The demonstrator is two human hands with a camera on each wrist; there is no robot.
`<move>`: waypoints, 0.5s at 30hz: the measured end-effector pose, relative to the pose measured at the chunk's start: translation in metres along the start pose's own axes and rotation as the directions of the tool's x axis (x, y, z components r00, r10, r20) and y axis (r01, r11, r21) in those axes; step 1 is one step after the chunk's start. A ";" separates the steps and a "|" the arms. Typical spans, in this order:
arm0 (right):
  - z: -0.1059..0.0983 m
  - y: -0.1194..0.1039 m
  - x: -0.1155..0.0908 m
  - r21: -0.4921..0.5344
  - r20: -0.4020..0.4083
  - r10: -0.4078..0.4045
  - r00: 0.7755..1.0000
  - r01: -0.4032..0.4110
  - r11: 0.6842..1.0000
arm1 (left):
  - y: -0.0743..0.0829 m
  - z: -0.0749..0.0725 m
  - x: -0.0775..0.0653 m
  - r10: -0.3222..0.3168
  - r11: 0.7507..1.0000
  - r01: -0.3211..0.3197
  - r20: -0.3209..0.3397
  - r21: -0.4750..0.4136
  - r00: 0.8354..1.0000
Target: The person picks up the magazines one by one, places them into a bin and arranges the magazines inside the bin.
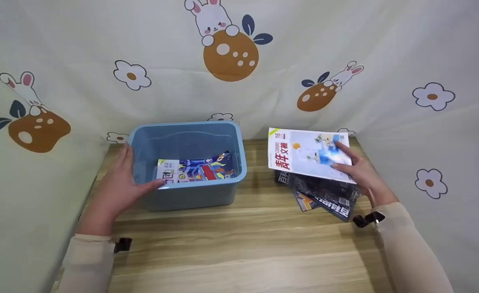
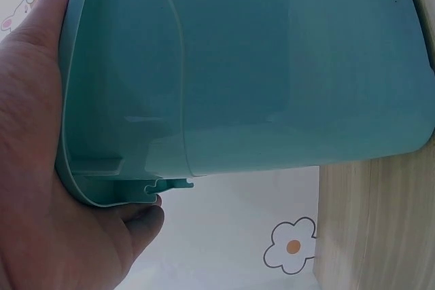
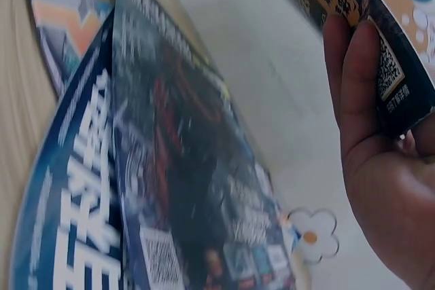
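Note:
My left hand (image 1: 115, 183) grips the front left corner of a blue plastic storage bin (image 1: 190, 198), its thumb lying over the front rim. In the left wrist view, the hand (image 2: 30, 134) wraps the rim beside the bin's smooth wall (image 2: 272, 86). Colourful magazines (image 1: 207, 171) lie inside the bin. On the right, my right hand (image 1: 363, 173) pinches the right edge of a white magazine (image 1: 304, 152) with red lettering and a beach picture. It is held above several dark magazines (image 1: 325, 191); its dark back cover (image 3: 391, 79) shows in the right wrist view.
Beneath everything is a wood-grain table (image 1: 231, 244). A pale curtain (image 1: 162, 97) with rabbits, oranges and flowers hangs close behind and along both sides. The dark magazines lie fanned over one another, with an orange-patterned one (image 1: 304, 202) sticking out underneath.

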State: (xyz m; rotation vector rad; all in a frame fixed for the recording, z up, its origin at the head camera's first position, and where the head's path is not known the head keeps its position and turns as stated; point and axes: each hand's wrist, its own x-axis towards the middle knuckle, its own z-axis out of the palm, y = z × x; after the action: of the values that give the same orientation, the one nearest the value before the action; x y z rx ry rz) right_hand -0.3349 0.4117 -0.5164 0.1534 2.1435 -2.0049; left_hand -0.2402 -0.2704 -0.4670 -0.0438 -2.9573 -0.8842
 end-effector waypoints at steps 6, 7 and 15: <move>0.013 -0.014 0.001 -0.030 -0.003 -0.001 1.000 0.001 1.000 | 0.000 0.001 0.000 -0.006 1.000 0.006 -0.001 -0.001 1.000; 0.015 -0.017 0.001 -0.023 -0.004 -0.003 1.000 0.003 1.000 | 0.000 0.001 0.000 -0.006 1.000 0.006 -0.001 0.001 1.000; 0.033 -0.036 -0.003 -0.010 0.024 -0.033 0.999 0.034 0.999 | 0.000 0.002 -0.001 -0.003 1.000 0.003 -0.005 0.001 1.000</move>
State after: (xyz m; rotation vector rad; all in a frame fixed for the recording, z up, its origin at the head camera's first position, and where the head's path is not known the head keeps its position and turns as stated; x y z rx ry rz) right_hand -0.3368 0.3767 -0.4828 0.0920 2.1552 -2.0033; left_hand -0.2396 -0.2699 -0.4688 -0.0372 -2.9535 -0.8817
